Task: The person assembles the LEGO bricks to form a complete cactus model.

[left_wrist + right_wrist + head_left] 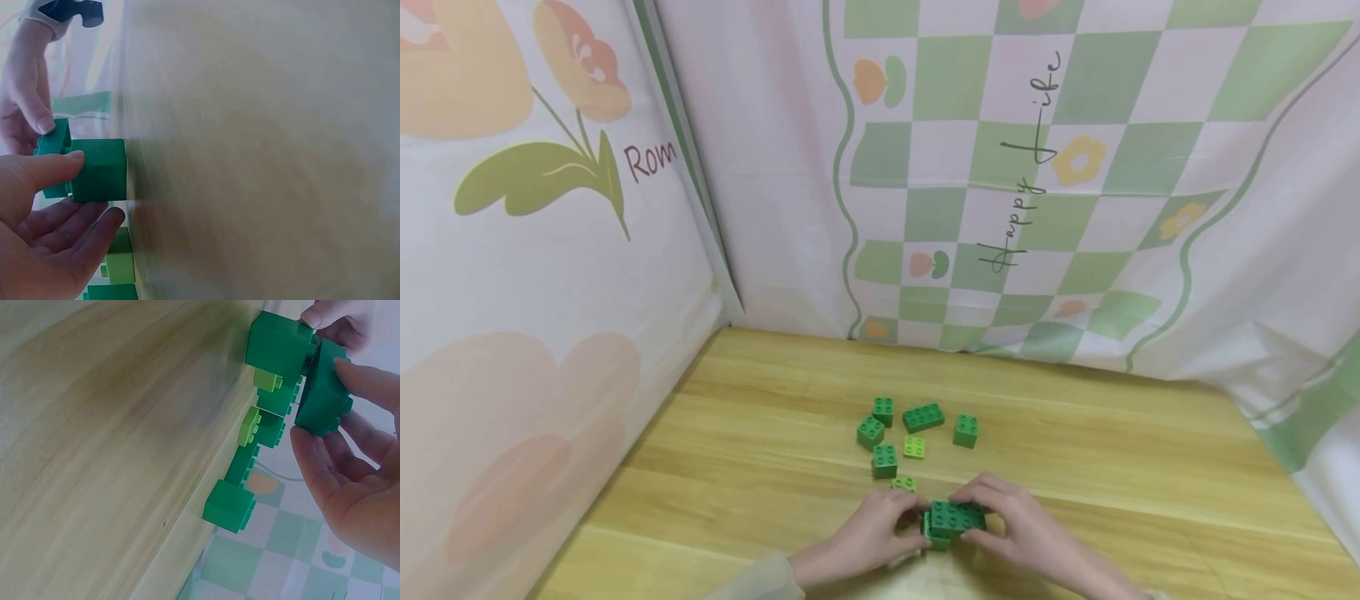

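Observation:
My right hand (1028,527) pinches a long dark green toy building brick (957,517) by its sides, thumb opposite fingers. Beneath one end of that brick is a taller square green brick (100,170), standing on the table. My left hand (871,531) holds this lower brick, its thumb on the near side and its fingers on the far side. In the right wrist view the long brick (324,390) sits tilted at the studs of the lower brick (278,344), a gap showing between them. Its other end juts out toward my right hand.
Just beyond my left hand lies a light green brick (904,483). Farther back are another light green one (913,447), a long green brick (923,417) and several square green bricks (885,461). Patterned curtains (775,208) border the wooden table (737,467).

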Demonstrator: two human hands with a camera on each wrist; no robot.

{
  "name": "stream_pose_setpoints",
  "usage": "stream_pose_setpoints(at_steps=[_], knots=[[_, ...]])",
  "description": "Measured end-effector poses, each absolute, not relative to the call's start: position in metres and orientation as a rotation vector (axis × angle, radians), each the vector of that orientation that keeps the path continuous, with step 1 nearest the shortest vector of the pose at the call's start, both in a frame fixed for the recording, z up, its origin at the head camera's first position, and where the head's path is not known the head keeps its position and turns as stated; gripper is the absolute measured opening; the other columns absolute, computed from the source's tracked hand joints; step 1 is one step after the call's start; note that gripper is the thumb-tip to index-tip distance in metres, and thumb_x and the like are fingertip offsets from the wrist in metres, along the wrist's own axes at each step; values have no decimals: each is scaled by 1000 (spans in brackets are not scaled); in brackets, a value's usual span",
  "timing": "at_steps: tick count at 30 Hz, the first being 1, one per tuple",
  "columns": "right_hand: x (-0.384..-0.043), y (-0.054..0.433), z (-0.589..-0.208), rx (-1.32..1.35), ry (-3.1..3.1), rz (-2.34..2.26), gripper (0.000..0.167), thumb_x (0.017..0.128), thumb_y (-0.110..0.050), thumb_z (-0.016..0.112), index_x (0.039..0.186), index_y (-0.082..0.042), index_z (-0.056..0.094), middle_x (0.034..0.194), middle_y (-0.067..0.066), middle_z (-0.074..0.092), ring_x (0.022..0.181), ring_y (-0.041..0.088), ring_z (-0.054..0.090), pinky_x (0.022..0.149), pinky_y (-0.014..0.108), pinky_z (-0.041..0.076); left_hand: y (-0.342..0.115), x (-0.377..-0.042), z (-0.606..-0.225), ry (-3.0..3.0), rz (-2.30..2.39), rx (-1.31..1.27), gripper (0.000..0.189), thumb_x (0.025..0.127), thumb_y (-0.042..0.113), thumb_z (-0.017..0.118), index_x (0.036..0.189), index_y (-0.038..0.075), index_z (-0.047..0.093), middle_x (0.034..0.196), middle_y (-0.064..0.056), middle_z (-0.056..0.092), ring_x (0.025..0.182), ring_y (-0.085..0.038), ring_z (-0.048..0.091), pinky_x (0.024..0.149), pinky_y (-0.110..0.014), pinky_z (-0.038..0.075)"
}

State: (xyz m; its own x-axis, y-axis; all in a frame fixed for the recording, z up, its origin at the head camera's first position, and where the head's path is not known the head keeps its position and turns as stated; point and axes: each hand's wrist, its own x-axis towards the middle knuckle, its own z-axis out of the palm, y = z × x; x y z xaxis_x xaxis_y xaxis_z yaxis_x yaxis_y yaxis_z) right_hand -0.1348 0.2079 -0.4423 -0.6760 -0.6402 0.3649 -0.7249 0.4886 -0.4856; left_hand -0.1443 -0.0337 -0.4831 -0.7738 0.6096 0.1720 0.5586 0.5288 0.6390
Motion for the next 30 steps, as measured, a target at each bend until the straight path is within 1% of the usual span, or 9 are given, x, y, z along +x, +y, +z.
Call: stream_pose_setpoints(at_steps=[10, 22, 30], knots=[[-136, 206, -444, 1212, -2587, 962, 36, 81, -14, 79, 114, -13, 67, 107, 0, 69, 92, 5, 65, 75, 20, 60, -33, -144, -482, 2661, 1112, 1016, 38, 85, 24, 78, 118, 9, 67, 109, 3, 72, 96, 0, 62, 83, -11, 53], [-136, 205, -444, 1220, -2592, 959, 36, 80, -13, 78, 114, -13, 66, 106, -1, 69, 92, 4, 64, 73, 19, 59, -33, -147, -485, 2636, 1136, 1015, 35, 84, 22, 78, 115, 10, 68, 105, 4, 72, 89, 5, 59, 78, -8, 51], [-136, 204, -444, 1237, -2576, 939, 38, 79, -12, 79, 115, -14, 66, 106, -1, 69, 92, 5, 65, 75, 21, 60, -32, -147, -484, 2617, 1135, 1007, 33, 84, 21, 78, 114, 10, 69, 103, 4, 72, 87, 6, 58, 76, -7, 51]])
